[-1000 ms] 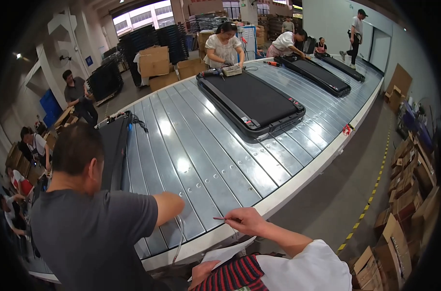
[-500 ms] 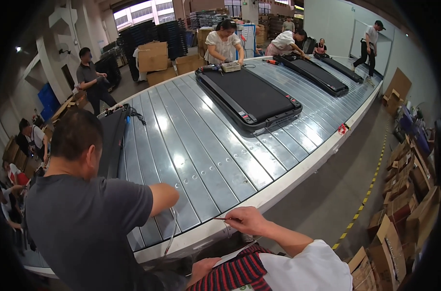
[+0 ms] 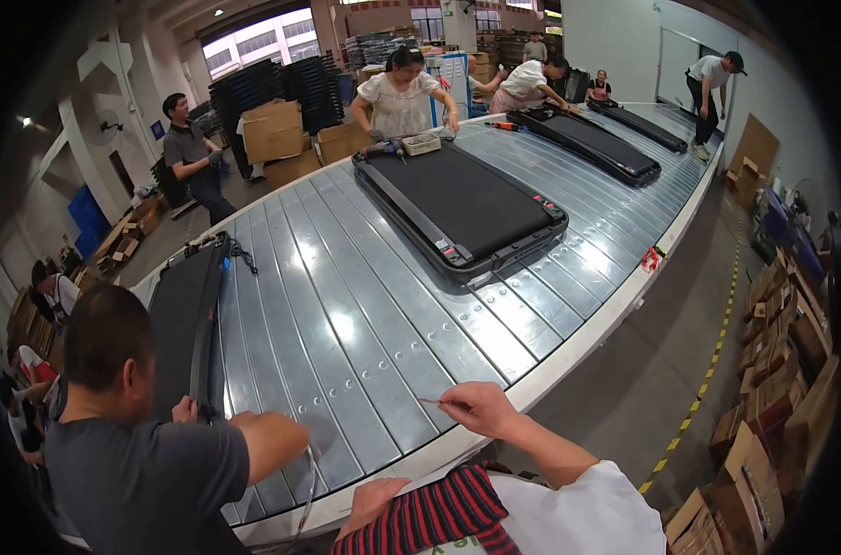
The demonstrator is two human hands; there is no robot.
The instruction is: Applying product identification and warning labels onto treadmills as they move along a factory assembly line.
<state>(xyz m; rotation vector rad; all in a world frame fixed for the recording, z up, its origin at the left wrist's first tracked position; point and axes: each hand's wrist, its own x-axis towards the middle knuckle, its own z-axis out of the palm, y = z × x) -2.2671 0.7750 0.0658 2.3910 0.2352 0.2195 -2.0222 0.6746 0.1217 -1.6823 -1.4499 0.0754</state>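
Green lettering (image 3: 463, 544), partly visible; right hand's grip (image 3: 476, 408) pinching thin rod (image 3: 429, 400); left hand's grip (image 3: 374, 499) indiscernible.

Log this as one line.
right hand: pinching slim rod over slatted conveyor | left hand: near conveyor edge, grip unclear | co-worker: at black treadmill

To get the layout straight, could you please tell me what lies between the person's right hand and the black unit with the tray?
In the head view, metal slats with round studs lie between the right hand and the black unit.

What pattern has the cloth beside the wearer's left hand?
The cloth has red and black stripes, clearest in head view.
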